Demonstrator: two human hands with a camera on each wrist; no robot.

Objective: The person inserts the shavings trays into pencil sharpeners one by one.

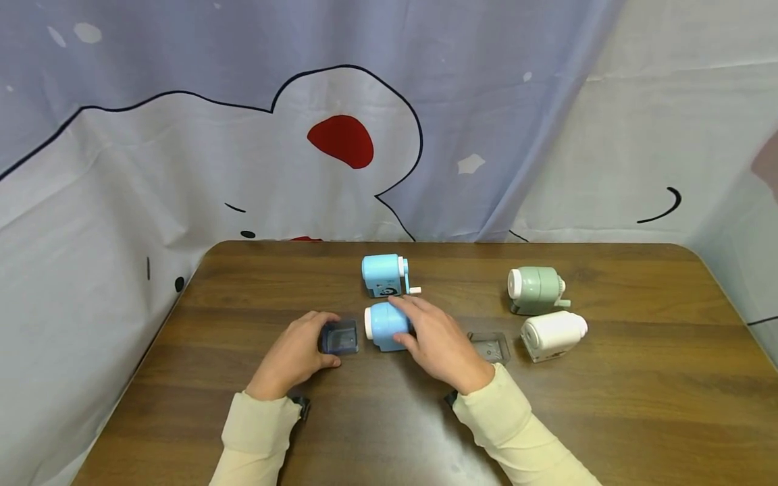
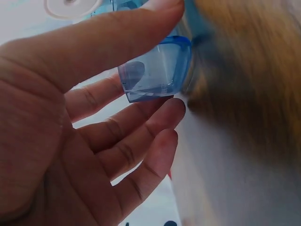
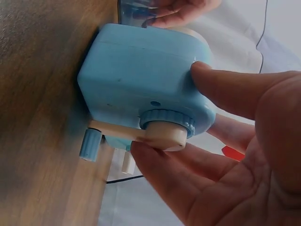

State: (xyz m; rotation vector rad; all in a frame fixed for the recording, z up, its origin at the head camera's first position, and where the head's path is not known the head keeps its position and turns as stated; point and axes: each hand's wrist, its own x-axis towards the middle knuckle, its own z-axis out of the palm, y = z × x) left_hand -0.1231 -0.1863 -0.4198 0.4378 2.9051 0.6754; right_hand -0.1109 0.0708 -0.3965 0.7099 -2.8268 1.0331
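In the head view, my right hand (image 1: pixel 436 339) holds a light blue crank pencil sharpener (image 1: pixel 385 327) that stands on the table. The right wrist view shows its thumb on the body and fingers by the cream crank hub (image 3: pixel 164 135); the crank handle (image 3: pixel 91 144) hangs beside it. To the left, my left hand (image 1: pixel 298 349) has thumb and fingers around a translucent blue-grey shavings tray (image 1: pixel 340 337), low at the table surface. In the left wrist view the tray (image 2: pixel 155 73) sits between thumb and fingers; how firmly they press is unclear.
Behind the held sharpener stands another blue sharpener (image 1: pixel 381 275) with a panda picture. A green sharpener (image 1: pixel 535 289) and a white one (image 1: pixel 554 334) are at the right. A grey translucent tray (image 1: pixel 491 346) lies beside my right wrist. A patterned curtain (image 1: pixel 486 121) hangs behind the wooden table (image 1: pixel 644 378).
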